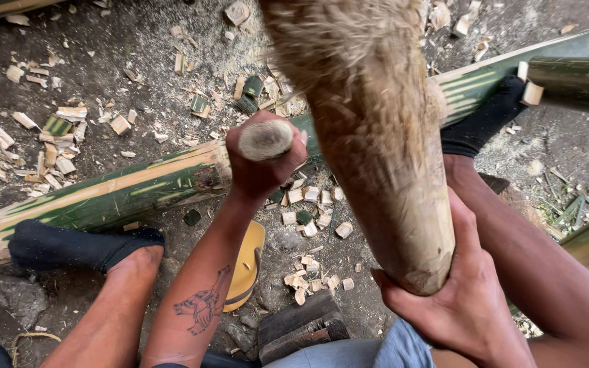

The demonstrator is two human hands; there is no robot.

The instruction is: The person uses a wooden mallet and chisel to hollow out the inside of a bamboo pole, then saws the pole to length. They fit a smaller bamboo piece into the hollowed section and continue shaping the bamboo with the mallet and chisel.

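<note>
Left hand (pixel 260 167) shut tight around a short wooden handle (pixel 265 139), round end facing up. Blade below hidden, so cannot tell what kind of tool. Right hand (pixel 461 303) wrapped tight around the thin end of a big wooden club (pixel 376 136), lifted high, fat end fuzzy and frayed like old rope.

Long green bamboo pole (pixel 124 191) lying across the dirt ground (pixel 103 61), from the lower left edge up to the upper right edge. Smooth and shiny skin, with pale yellow stripes where shaved. Held down by two feet in black socks, left foot (pixel 69 244) near the left edge, right foot (pixel 485 116) near the top right. Handle standing right at the pole, between the feet.

Lots of small bamboo chips (pixel 308 211) all around, blocky and pale, some with green skin. Yellow sandal (pixel 248 266) flat on the ground under the left arm. Dark wood block (pixel 301 327) near the bottom edge. Another bamboo piece (pixel 574 82) at the top right corner.

Could go wrong: heavy club coming down crooked and hitting the left hand, since so close to the handle top. Round, slick pole might roll under soft socks. Tool might slip off and go toward a foot. Flying chips might hit eyes.
</note>
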